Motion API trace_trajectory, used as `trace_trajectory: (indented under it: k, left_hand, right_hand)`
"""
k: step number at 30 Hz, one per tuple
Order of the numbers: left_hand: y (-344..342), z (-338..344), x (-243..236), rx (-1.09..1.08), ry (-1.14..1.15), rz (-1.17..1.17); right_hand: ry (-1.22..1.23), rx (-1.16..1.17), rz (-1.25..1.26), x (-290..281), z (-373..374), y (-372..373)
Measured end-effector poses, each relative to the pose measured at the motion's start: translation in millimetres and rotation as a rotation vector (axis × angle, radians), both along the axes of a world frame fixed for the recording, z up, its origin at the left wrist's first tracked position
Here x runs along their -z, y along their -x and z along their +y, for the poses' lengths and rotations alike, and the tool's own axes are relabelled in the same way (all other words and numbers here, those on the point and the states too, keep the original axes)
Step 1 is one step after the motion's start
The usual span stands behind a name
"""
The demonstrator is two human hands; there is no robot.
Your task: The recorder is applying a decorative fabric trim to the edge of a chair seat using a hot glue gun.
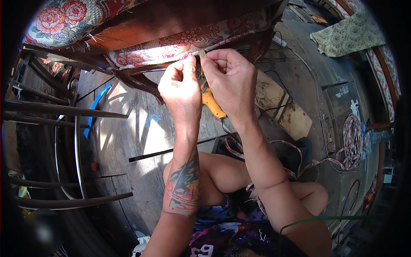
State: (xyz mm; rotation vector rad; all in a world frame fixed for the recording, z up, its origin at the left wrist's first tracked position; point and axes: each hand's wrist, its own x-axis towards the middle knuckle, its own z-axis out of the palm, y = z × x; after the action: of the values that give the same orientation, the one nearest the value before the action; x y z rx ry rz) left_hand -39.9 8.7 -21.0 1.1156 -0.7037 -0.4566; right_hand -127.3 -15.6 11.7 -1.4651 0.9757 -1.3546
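Both hands are raised at the seat edge of a wooden chair (128,32) with floral upholstery (188,40). My left hand (182,85) is closed in a pinch by the fabric's lower border; what its fingertips hold, if anything, is too small to tell. Just beside it, my right hand (233,77) pinches a narrow beige strip (203,54) between thumb and fingers. A yellow corded hand tool (212,104) shows below and between my wrists, its upper part hidden by my hands. Its kind cannot be made out.
Dark metal chair legs (77,150) jut in from the left, near a blue strip (96,107). On the wooden floor (115,141) lie a stained board (287,111) and a coiled patterned rope (352,141). Green patterned cloth (349,34) hangs at the upper right.
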Motion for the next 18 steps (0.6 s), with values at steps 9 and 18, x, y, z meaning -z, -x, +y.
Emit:
trace_trajectory:
  k: [9, 18]
  left_hand:
    - [-1, -1, 2, 0.017, 0.0, -0.016]
    - [3, -1, -1, 0.008, 0.015, -0.013]
  right_hand:
    - [-0.006, 0.071, 0.001, 3, -3, 1]
    - [0.145, 0.093, -0.046, 13, -4, -1]
